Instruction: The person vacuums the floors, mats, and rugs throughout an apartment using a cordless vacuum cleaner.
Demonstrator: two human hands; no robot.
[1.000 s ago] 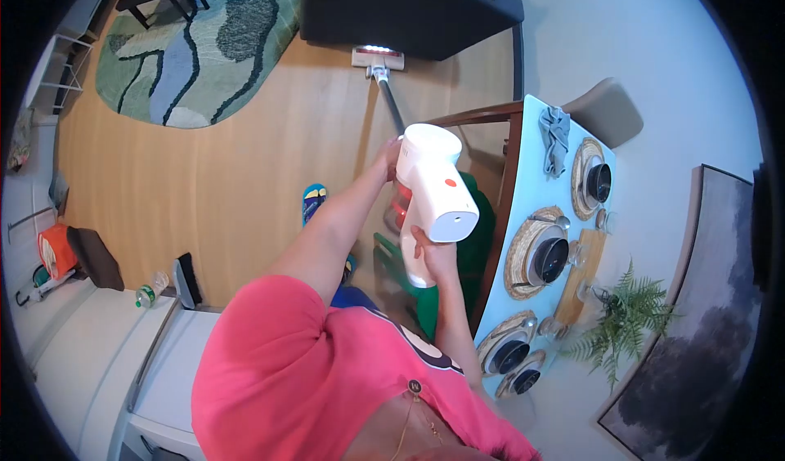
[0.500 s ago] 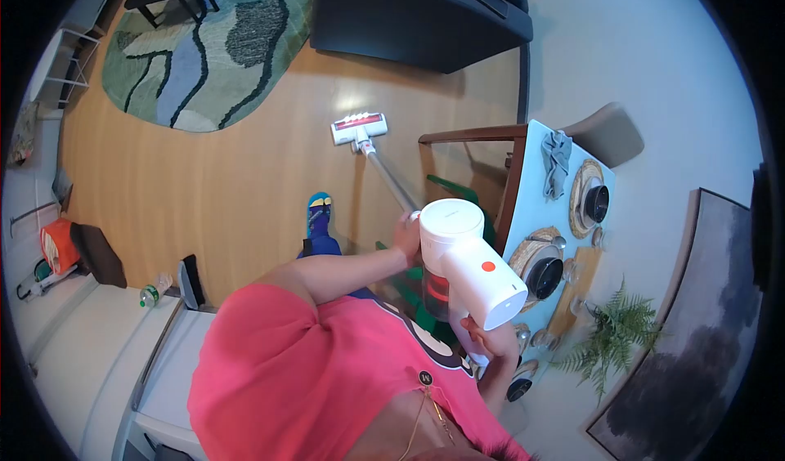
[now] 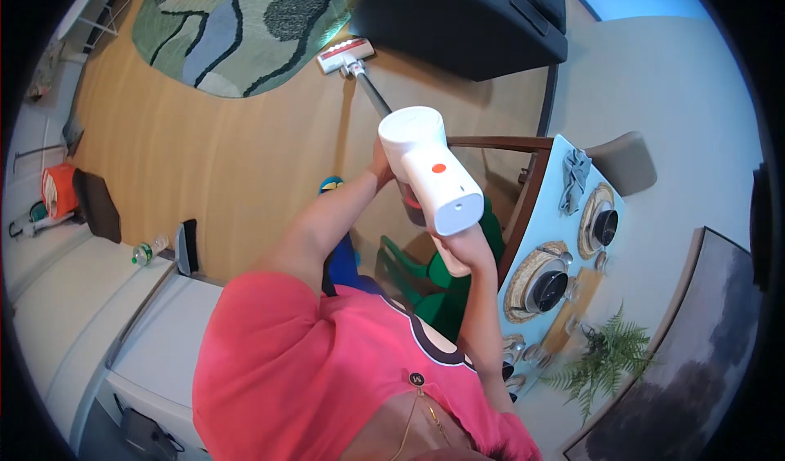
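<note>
Right hand [image 3: 464,247] at frame centre, slightly right, is clamped on the handle of a white cordless stick vacuum with an orange-red dot [image 3: 433,165]; left hand [image 3: 382,163] sits against its left side, fingers hidden behind the body, so can't tell if they close. Vacuum body is mid-frame, dark slim tube [image 3: 374,93] running up-left to a white floor head with red strip [image 3: 345,55] at upper middle. Head is on the tan wood floor [image 3: 204,158], right by the edge of a green-and-grey patterned rug [image 3: 221,28]; contact with the rug unclear. Black blocky sofa [image 3: 450,28] just right of it. Step in hand, my read: floor pass along the rug edge. Next move calls for a steady handle grip and head flat, clear of rug edge and sofa base.
</note>
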